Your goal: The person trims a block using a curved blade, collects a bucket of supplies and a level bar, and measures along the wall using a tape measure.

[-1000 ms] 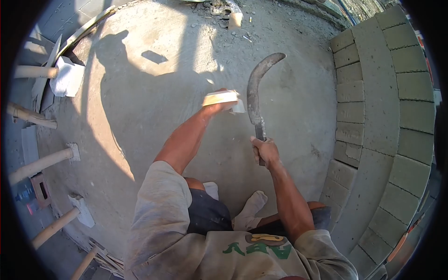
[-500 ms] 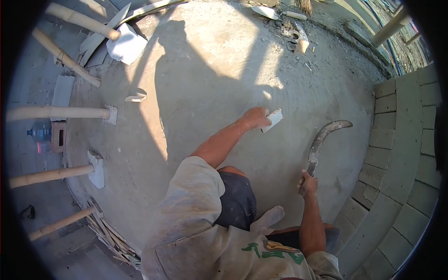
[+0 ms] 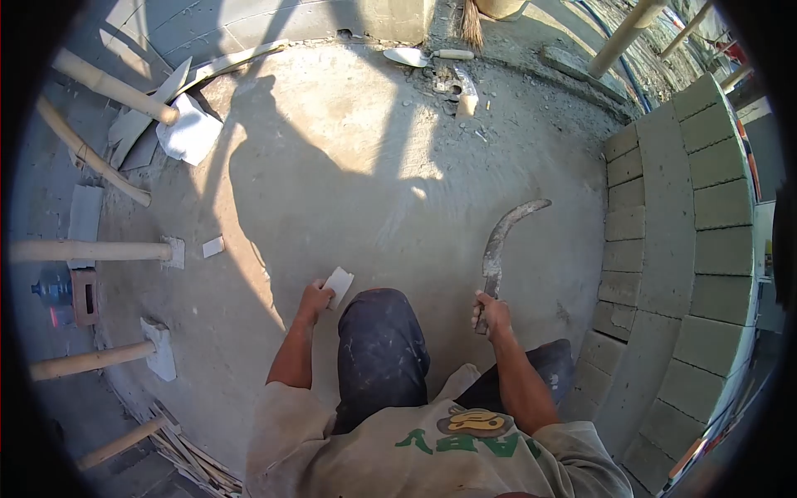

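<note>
My left hand (image 3: 314, 301) is closed around a small white block piece (image 3: 339, 286), held beside my left knee. In my right hand (image 3: 491, 314) is the handle of a sickle (image 3: 495, 249); its dusty curved blade points forward and bends to the right over the floor. Another small white piece (image 3: 213, 246) lies on the concrete floor (image 3: 332, 224) at the left, apart from my hands.
Bamboo poles (image 3: 91, 251) with bases on white slabs line the left. A grey block wall (image 3: 664, 241) rises at the right. Ahead lie a trowel (image 3: 407, 56), rubble (image 3: 452, 83) and a broom (image 3: 472, 29). Wood strips (image 3: 187, 456) are stacked at the lower left.
My left hand has drawn back toward my knee with the white piece. The other white piece, tilted before, now lies flat. My right hand still holds the sickle. The view has shifted.
</note>
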